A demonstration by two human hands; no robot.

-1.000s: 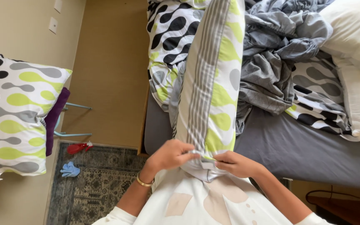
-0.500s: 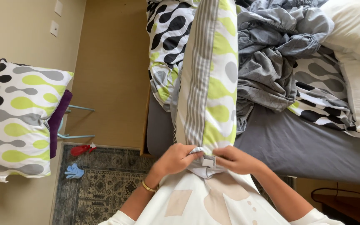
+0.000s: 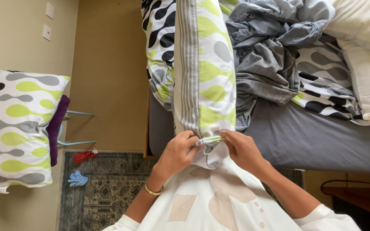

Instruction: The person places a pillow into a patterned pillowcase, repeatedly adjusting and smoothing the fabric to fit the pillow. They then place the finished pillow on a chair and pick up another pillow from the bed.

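We hold a pillow (image 3: 204, 72) in a white case patterned with lime-green and grey drops, standing on end against our chest and reaching up over the bed (image 3: 313, 137). Its lower, open end sits between our hands: the left hand (image 3: 177, 150) and the right hand (image 3: 241, 147) are both closed, pinching the grey-striped hem where it bunches at the opening. Compared with a second ago, the hands have drawn closer together and the hem is gathered tighter between them, which we judge to mean the case is pulled nearly full over the pillow. Behind it lie a crumpled grey sheet (image 3: 266, 60), a duvet (image 3: 159, 38) in the same drop pattern with black, and two white pillows (image 3: 369, 72) at the right. Further out, a second patterned pillow (image 3: 16, 128) leans on a chair (image 3: 76, 128) by the wall, above a rug (image 3: 103, 188) carrying a blue cloth (image 3: 78, 179) and a red spray bottle (image 3: 84, 156).
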